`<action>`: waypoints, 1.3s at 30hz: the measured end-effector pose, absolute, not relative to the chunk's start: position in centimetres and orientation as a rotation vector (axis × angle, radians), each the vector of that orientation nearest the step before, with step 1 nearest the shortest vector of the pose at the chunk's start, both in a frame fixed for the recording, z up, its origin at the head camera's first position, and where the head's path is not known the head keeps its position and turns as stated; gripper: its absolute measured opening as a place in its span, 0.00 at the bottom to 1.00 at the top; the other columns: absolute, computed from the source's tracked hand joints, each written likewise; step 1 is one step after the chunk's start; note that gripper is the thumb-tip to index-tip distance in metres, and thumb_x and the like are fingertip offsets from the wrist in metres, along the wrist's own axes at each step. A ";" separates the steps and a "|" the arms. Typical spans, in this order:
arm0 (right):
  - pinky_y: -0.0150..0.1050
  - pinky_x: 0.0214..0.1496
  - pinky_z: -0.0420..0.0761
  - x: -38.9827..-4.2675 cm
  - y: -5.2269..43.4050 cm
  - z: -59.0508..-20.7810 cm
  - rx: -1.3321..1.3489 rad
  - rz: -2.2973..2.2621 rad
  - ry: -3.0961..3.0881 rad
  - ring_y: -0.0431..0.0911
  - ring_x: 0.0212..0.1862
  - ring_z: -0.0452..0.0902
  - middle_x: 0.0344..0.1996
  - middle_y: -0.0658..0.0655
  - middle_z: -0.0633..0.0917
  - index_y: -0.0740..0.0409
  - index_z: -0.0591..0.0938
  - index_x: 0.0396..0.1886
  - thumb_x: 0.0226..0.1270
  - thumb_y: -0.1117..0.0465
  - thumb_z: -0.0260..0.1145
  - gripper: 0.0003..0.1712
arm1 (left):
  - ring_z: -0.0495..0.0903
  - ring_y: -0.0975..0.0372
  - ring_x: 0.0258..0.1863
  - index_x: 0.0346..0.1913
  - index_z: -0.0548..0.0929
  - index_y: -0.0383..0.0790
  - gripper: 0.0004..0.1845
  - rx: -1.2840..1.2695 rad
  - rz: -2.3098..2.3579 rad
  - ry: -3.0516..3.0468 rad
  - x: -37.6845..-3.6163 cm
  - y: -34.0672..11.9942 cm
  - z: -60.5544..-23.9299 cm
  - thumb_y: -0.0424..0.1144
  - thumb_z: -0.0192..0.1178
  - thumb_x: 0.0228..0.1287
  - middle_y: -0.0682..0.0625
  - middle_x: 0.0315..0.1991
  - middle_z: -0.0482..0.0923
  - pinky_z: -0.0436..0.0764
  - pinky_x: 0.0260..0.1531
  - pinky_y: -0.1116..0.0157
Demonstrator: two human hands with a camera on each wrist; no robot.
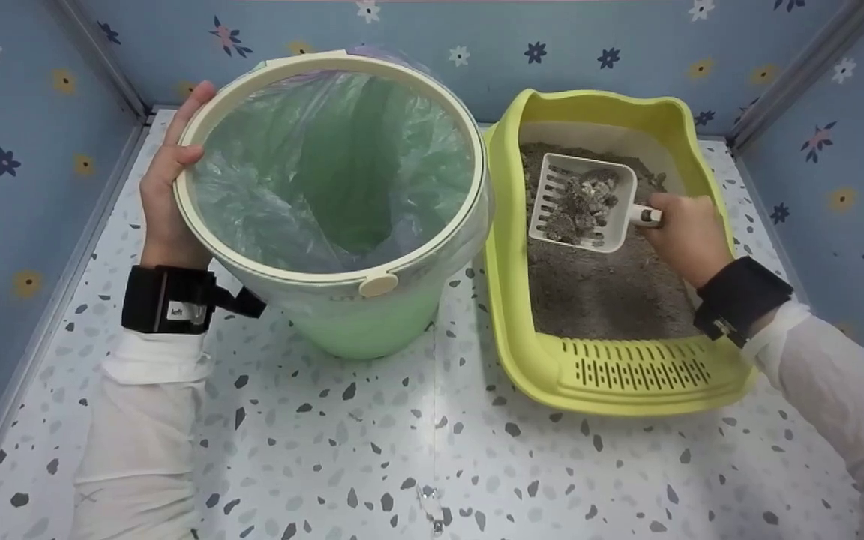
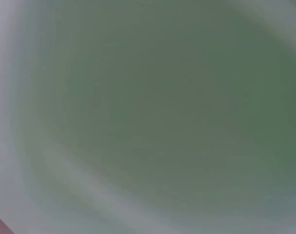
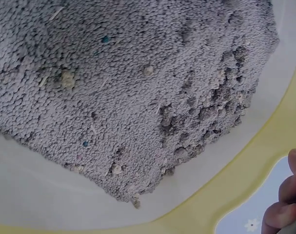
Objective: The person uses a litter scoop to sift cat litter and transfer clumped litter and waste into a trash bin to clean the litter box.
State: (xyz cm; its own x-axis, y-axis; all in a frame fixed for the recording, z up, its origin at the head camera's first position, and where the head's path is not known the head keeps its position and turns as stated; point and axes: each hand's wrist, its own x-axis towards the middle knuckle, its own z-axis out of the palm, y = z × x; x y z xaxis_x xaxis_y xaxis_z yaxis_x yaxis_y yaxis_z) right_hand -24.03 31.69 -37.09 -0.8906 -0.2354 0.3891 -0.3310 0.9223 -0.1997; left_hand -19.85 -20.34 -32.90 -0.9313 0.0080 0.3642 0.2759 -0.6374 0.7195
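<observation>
In the head view my right hand (image 1: 691, 232) grips the handle of a white slotted litter scoop (image 1: 625, 244). Grey clumps (image 1: 586, 206) lie in the scoop, which is over the litter in a yellow-green litter box (image 1: 507, 300). At the left, my left hand (image 1: 166, 191) holds the side of a light green trash bin (image 1: 372, 330), thumb at its cream rim (image 1: 199, 232). A thin clear plastic bag (image 1: 252, 187) lines the bin. The left wrist view is a green blur. Fingers (image 3: 284, 214) of my right hand show at the right wrist view's corner.
Grey litter (image 3: 113, 97) with small clumps covers the box floor, heaped unevenly near one end. The box and bin stand side by side on a speckled white surface (image 1: 312, 465). Blue flowered panels (image 1: 589, 37) enclose the back and sides.
</observation>
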 end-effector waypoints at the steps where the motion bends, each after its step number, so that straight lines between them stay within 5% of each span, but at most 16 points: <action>1: 0.53 0.27 0.70 -24.0 31.8 -37.2 0.409 0.356 -2.715 0.54 0.19 0.66 0.13 0.59 0.72 0.59 0.71 0.15 0.52 0.71 0.64 0.12 | 0.52 0.53 0.71 0.73 0.54 0.37 0.32 -0.508 -2.670 -1.253 -19.8 -20.3 -32.9 0.26 0.28 0.62 0.43 0.72 0.52 0.53 0.69 0.59; 19: 0.56 0.24 0.72 -23.8 32.4 -37.4 0.411 0.273 -2.775 0.58 0.19 0.69 0.14 0.61 0.75 0.60 0.74 0.18 0.52 0.69 0.64 0.08 | 0.52 0.53 0.72 0.72 0.55 0.37 0.33 -0.480 -2.739 -1.158 -19.9 -20.4 -32.9 0.25 0.27 0.62 0.43 0.72 0.52 0.52 0.70 0.59; 29: 0.43 0.15 0.61 -23.6 32.3 -37.0 0.368 0.178 -2.906 0.52 0.16 0.66 0.10 0.54 0.68 0.53 0.64 0.11 0.52 0.63 0.59 0.16 | 0.51 0.53 0.72 0.71 0.58 0.38 0.32 -0.449 -2.801 -1.085 -20.1 -20.3 -32.9 0.25 0.29 0.62 0.44 0.72 0.54 0.50 0.70 0.58; 39: 0.37 0.14 0.61 -23.8 32.6 -36.2 0.303 0.440 -3.182 0.44 0.14 0.61 0.09 0.49 0.67 0.51 0.63 0.10 0.49 0.63 0.62 0.18 | 0.53 0.54 0.71 0.72 0.56 0.38 0.32 -0.476 -2.676 -1.257 -19.9 -20.3 -32.9 0.27 0.29 0.63 0.44 0.72 0.53 0.53 0.69 0.59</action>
